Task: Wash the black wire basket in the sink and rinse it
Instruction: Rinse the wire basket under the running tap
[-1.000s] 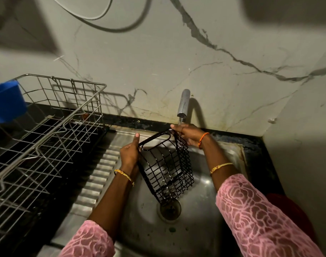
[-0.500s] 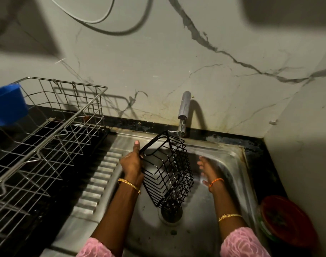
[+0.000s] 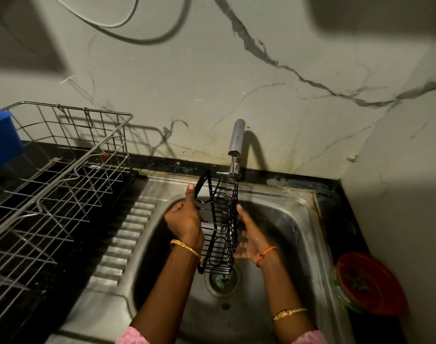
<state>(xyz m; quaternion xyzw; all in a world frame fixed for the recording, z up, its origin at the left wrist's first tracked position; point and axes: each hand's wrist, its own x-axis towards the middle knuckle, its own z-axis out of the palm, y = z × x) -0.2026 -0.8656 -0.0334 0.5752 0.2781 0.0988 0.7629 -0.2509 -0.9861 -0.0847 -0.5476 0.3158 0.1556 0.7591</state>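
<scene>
The black wire basket hangs upright over the steel sink, its top end just under the tap, which runs a thin stream of water. My left hand grips the basket's left side near the rim. My right hand lies flat against the basket's right side with fingers spread, touching the wires. The basket's lower end hovers above the drain.
A large steel dish rack stands on the black counter at left, with a blue container at its far edge. The ribbed drainboard lies between rack and basin. A red lidded tub sits at the right.
My left hand turned the basket more upright and edge-on under the tap. My right hand came off the tap area, dropped into the sink, then rose to press on the basket's right side.
</scene>
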